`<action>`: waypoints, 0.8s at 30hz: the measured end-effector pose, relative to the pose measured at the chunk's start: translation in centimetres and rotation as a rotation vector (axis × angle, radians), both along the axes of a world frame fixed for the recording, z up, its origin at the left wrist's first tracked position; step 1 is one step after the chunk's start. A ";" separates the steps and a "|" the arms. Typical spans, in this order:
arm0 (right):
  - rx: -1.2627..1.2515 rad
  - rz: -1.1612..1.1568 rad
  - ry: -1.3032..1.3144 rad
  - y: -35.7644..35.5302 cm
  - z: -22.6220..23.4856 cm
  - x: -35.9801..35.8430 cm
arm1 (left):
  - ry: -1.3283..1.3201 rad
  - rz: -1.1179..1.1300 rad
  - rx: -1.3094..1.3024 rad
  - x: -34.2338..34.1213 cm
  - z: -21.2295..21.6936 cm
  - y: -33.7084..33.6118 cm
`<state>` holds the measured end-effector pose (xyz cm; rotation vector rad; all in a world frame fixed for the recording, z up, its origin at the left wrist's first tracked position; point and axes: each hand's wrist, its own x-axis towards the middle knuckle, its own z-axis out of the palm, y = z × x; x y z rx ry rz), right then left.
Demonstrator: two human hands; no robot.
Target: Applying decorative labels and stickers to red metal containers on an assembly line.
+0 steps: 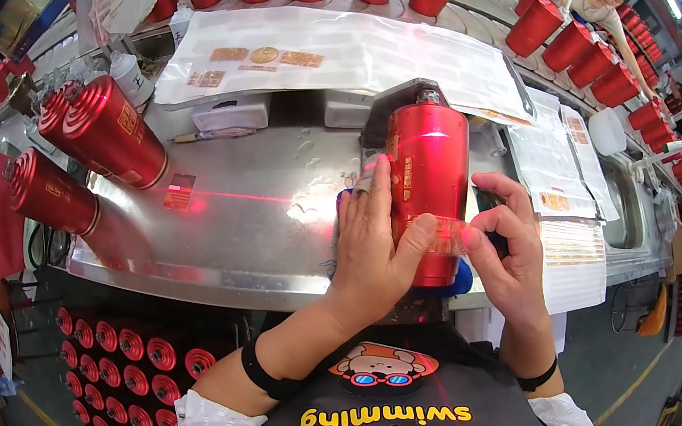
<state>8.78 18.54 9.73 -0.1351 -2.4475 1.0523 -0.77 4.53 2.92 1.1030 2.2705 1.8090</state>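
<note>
A glossy red bottle point(430, 160) with gold print lies tilted on a dark holder at the metal bench's front edge, its narrow neck pointing away from me. My left hand point(371, 239) grips its left side, fingers along the body and thumb pressing near its lower end. A clear strip with gold marks, apparently a decal point(448, 237), lies across that lower part. My right hand point(505, 246) is at the strip's right edge, thumb and index finger close together on it, the other fingers curled. A red laser line crosses the bottle and bench.
Several finished-looking red bottles point(115, 134) stand at the left of the metal bench point(242, 201). White decal sheets point(290, 49) cover the back. A sink point(623, 210) is at the right. Racked red bottles point(132, 350) stand below left; a co-worker point(605, 2) reaches toward the conveyor's bottles.
</note>
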 end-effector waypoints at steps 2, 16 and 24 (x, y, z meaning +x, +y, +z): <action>0.003 0.006 0.005 0.0 -0.1 -0.1 | -0.004 -0.006 0.016 -0.1 0.0 0.0; -0.001 0.013 0.013 0.1 -0.4 -0.1 | -0.293 -0.142 0.242 -0.1 -1.0 -0.7; 0.137 0.089 0.084 -0.9 1.0 -1.1 | -0.399 -0.098 0.330 -0.1 -0.8 -1.0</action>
